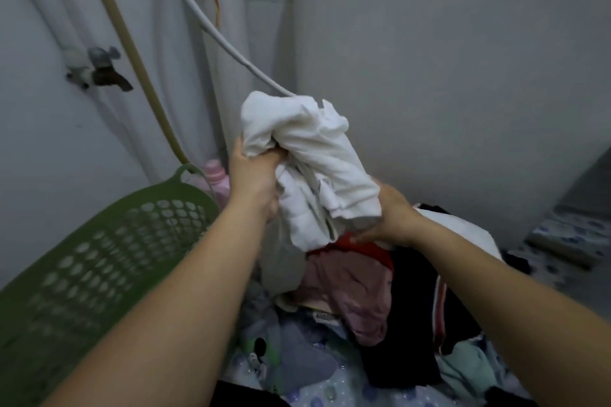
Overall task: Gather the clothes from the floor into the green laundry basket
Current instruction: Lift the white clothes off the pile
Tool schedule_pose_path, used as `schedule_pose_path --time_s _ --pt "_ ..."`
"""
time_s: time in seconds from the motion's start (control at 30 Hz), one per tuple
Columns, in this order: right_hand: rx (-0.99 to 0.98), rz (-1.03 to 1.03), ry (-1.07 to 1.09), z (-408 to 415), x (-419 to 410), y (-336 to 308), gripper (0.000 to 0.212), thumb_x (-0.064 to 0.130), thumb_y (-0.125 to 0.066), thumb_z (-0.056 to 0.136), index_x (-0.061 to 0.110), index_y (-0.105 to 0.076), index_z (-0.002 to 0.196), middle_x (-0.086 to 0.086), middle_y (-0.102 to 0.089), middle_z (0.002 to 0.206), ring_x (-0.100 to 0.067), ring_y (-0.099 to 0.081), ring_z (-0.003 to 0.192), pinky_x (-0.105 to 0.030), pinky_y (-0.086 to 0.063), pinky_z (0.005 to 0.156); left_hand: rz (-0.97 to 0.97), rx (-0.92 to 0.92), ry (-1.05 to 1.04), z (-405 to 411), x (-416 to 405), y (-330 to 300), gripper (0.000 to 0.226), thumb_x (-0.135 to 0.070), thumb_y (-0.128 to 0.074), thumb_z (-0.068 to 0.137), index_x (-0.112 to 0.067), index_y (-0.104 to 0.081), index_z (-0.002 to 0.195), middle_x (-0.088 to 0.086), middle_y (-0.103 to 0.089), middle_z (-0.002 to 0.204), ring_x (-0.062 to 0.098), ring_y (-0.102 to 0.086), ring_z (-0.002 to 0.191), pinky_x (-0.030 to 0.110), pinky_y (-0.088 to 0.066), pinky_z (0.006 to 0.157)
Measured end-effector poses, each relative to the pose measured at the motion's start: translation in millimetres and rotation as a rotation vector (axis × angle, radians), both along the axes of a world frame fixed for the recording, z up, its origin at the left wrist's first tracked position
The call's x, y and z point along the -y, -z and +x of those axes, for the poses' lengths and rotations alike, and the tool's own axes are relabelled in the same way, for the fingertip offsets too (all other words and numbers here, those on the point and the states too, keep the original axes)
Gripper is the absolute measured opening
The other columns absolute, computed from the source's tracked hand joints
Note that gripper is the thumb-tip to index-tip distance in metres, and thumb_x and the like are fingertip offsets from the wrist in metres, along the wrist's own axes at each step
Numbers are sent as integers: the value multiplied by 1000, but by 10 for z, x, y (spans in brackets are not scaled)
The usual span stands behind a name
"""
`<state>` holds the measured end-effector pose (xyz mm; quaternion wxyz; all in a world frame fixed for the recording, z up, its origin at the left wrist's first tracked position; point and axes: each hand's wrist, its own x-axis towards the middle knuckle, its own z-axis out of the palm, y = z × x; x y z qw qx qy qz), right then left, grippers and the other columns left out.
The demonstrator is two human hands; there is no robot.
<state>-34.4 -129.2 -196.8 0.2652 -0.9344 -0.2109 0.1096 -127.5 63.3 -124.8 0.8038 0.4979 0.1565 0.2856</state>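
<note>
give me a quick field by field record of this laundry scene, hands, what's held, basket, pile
left hand: left hand grips the upper part of the white garment
right hand: right hand holds its lower edge
held item: bunched, lifted above the pile
basket: green laundry basket at the left, no clothes visible in it
pile: clothes pile below the hands, with pink, black and pale blue pieces
behind basket: pink bottle
wall: tap and white hose

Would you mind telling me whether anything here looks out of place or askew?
The green laundry basket is tipped on its side, its perforated wall facing up. Otherwise, both hands, left hand and right hand, grip a white garment above the clothes pile.
</note>
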Motion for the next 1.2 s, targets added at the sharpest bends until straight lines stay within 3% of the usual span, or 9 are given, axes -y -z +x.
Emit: schedule_pose_path --time_s 0.13,0.27,0.4,0.57,0.73,0.8,0.87,1.07,1.2 --pt "-91 276 22 -473 -521 -296 24 21 -55 90 9 -62 110 -16 -61 107 -28 -60 93 -31 -52 78 -219 62 -46 -255 -279 -254 15 0 -54 89 -6 -61 101 14 -64 88 22 -66 72 32 -61 64" --pt "-491 980 104 -837 -1136 -639 25 30 -42 98 20 -64 93 -11 -66 83 -21 -62 65 -28 -49 54 -328 148 -1 -569 -745 -435 20 -20 -43 97 -12 -58 108 9 -64 95 22 -63 90 35 -58 76" --pt "-632 1254 12 -1099 -1744 -1091 26 28 -40 98 22 -59 115 -2 -67 87 -19 -60 70 -31 -48 61 -316 298 1 -970 -1225 -691 28 -27 -38 99 -12 -62 99 10 -71 92 28 -60 106 45 -42 101" --pt "-883 1487 -168 -1473 -2332 -1404 33 13 -42 98 15 -49 130 -2 -63 93 -17 -61 79 -32 -53 72 -301 368 -77 -1443 -1701 -838 36 -30 -43 95 -15 -56 126 10 -57 134 31 -52 125 47 -40 106" --pt "-642 880 -285 -1424 -2603 -743 25 27 -45 95 22 -55 117 2 -62 96 -20 -58 85 -30 -52 68 -113 43 -343 -1770 -2065 -243 46 -27 -58 90 -12 -53 133 14 -57 135 30 -62 113 38 -57 83" --pt "-315 318 -450 -1267 -2513 -442 18 23 -58 89 18 -59 106 5 -57 92 -22 -53 93 -31 -45 79 -25 -387 -451 -1887 -2076 140 80 -29 -78 73 -8 -41 141 25 -47 141 37 -63 103 40 -58 73" --pt "-193 13 -481 -1115 -2359 -208 28 16 -64 84 15 -60 112 -3 -61 110 -25 -55 107 -29 -44 88 46 -818 -545 -1966 -2011 468 106 -25 -85 66 -10 -20 149 23 -33 150 42 -51 121 52 -49 91" --pt "-178 103 -233 -650 -1741 115 32 12 -66 84 11 -64 116 -4 -64 112 -18 -59 97 -13 -44 74 237 -847 -431 -1677 -1683 867 72 -1 -70 81 -12 -33 141 1 -50 127 22 -53 110 33 -46 91" --pt "-132 35 -177 -433 -1341 248 29 13 -68 83 8 -67 112 -9 -65 122 -24 -59 112 -29 -41 98 401 -856 -220 -1292 -1306 1002 58 -8 -70 81 -15 -49 135 16 -57 131 32 -59 115 38 -48 95"
